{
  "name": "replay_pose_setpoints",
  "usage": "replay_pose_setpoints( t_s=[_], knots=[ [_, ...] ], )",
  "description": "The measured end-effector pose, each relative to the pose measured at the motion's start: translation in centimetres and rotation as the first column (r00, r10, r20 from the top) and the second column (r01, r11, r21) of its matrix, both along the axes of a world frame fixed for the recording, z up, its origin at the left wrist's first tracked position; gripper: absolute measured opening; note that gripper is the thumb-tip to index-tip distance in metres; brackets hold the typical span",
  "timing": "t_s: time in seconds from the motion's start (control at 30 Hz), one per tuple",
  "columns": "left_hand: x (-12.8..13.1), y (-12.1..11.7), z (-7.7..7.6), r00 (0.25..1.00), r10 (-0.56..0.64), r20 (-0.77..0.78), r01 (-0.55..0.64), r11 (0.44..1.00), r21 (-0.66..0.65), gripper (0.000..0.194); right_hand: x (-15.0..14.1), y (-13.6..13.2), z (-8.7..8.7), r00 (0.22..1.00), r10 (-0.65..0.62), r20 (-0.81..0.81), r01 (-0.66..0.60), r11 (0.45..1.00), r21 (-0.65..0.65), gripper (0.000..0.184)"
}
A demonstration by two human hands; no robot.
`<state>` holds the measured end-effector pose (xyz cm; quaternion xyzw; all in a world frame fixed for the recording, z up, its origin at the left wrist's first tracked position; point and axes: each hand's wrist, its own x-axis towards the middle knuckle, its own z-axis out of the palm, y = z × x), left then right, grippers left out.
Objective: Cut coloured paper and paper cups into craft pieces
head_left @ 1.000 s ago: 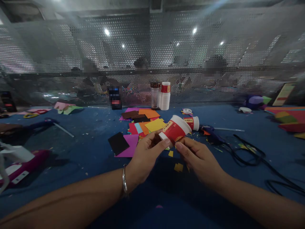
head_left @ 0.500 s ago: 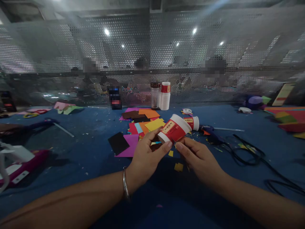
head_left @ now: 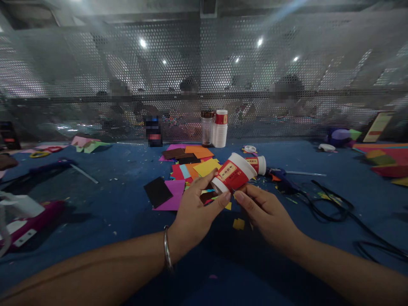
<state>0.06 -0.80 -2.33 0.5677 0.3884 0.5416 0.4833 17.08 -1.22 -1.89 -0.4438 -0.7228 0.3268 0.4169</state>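
A red and white paper cup (head_left: pixel 235 173) is tilted in my left hand (head_left: pixel 194 212), its rim toward the upper right. The thumb is below the cup and the fingers are behind its base. My right hand (head_left: pixel 270 212) is closed in a pinch against the cup's lower side. Whatever is between that thumb and finger is too small to make out. Just behind, a second paper cup (head_left: pixel 261 165) lies on its side, partly covered by the held one. Yellow paper scraps (head_left: pixel 239 224) lie beneath the hands.
Coloured paper sheets (head_left: pixel 170 191) spread left of centre. A glue gun (head_left: pixel 283 180) with a black cord (head_left: pixel 318 210) lies at right, another glue gun (head_left: pixel 51 165) at left. A jar (head_left: pixel 207 129) and stacked cups (head_left: pixel 220 135) stand at the back, before a perforated metal screen (head_left: pixel 178 63).
The held cup has turned slightly, bringing its printed label a little to the right. Both hands stay in nearly the same place.
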Motion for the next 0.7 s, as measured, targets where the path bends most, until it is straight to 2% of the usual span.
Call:
replay_pose_setpoints(
  t_s=[0.17, 0.43, 0.7],
  knots=[
    [-0.10, -0.04, -0.12, 0.999, 0.028, -0.042, -0.028, 1.000, 0.009, 0.066, -0.04, -0.09, 0.19, 1.000, -0.001, 0.017, 0.001, 1.000, 0.030, 0.041],
    [0.00, -0.07, -0.18, 0.998, 0.043, -0.045, -0.042, 0.999, 0.033, 0.063, -0.13, -0.03, 0.25, 1.000, 0.010, -0.003, -0.010, 1.000, 0.008, 0.040],
    [-0.02, -0.16, -0.15, 1.000, -0.006, -0.017, 0.006, 0.999, 0.034, 0.065, -0.14, 0.02, 0.35, 1.000, 0.013, 0.016, -0.013, 1.000, 0.027, 0.039]
  ],
)
